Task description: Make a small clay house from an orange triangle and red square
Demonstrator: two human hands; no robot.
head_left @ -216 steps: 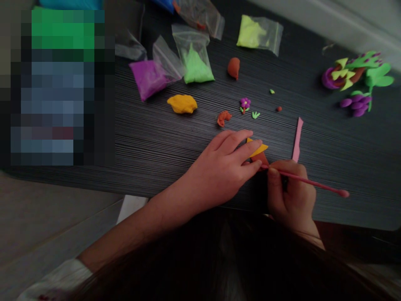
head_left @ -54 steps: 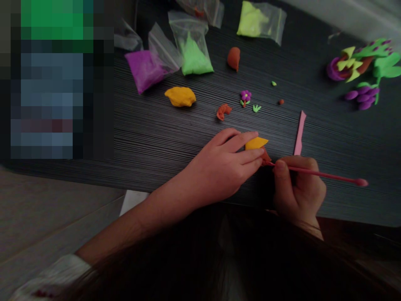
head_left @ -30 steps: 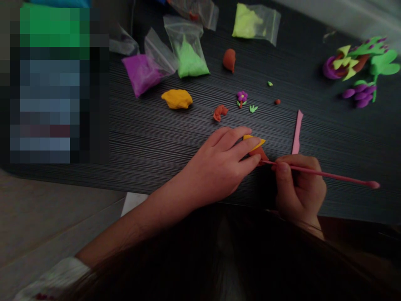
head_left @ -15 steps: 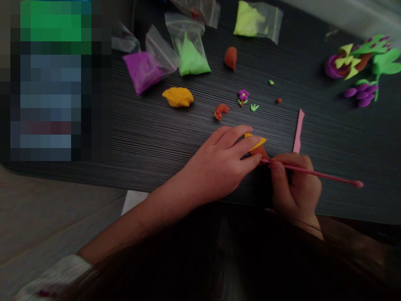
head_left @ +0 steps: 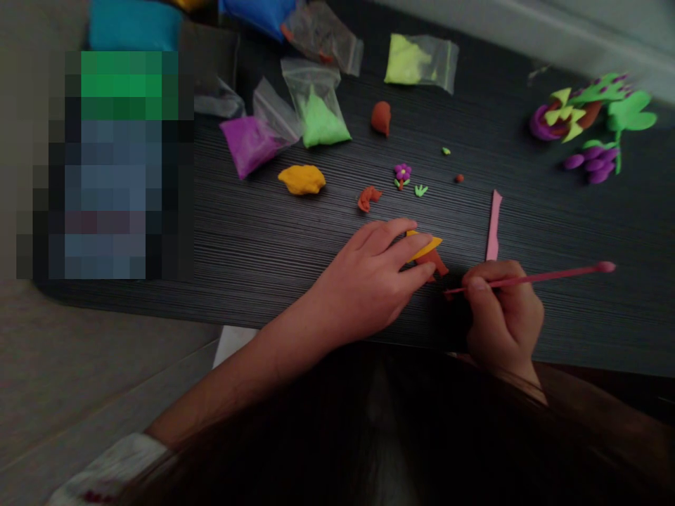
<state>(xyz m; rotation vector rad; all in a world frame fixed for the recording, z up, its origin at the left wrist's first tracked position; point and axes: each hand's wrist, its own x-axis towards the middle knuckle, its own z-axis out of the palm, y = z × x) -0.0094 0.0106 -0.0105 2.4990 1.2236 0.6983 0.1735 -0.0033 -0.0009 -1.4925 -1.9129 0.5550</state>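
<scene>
My left hand (head_left: 377,277) lies palm down with fingers spread, their tips resting on a flat clay piece. Its upper part is a yellow clay strip (head_left: 431,246), its lower part brown clay (head_left: 433,264); my fingers hide some of it. Pinched between the thumb and fingers of my right hand (head_left: 503,309) is a thin pink modelling tool (head_left: 559,275). Its knobbed end points right, and its thin tip is just right of and below the brown clay, with a small brown bit at it. A flat pink clay knife (head_left: 494,225) lies just beyond my right hand.
Beyond my hands lie a small purple clay flower (head_left: 403,173), a green sprig (head_left: 420,190), brown scraps (head_left: 368,199), a yellow lump (head_left: 302,180) and a brown lump (head_left: 381,118). Bags of purple (head_left: 250,144), green (head_left: 323,123) and yellow clay (head_left: 406,60) lie farther back. Finished clay shapes (head_left: 595,165) sit right.
My right hand has drawn the tool's tip away from the brown clay, and the knobbed end has swung up. My left hand stays on the piece. The view has shifted slightly.
</scene>
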